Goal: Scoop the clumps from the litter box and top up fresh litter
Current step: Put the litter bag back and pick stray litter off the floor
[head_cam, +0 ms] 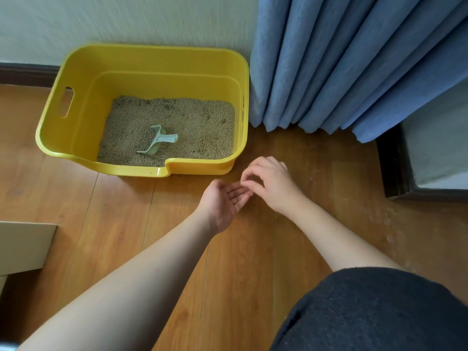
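The yellow litter box (76, 102) stands on the wooden floor against the wall, with tan litter (197, 127) in it. A pale green scoop (158, 141) lies on the litter near the front. A few dark clumps (222, 120) show toward the back right. My left hand (225, 201) lies palm up in front of the box, fingers straight, with a tiny grain on the palm. My right hand (271, 183) hovers just to its right with curled fingers. Its fingertips are pinched together over my left fingers, and anything between them is too small to see.
Blue curtains (354, 67) hang to the right of the box. A dark-framed piece of furniture (395, 168) stands at the far right, and a cardboard box (22, 247) at the left edge. Scattered specks lie on the floor (354, 198) to the right. My dark-clothed knee (374, 312) fills the lower right.
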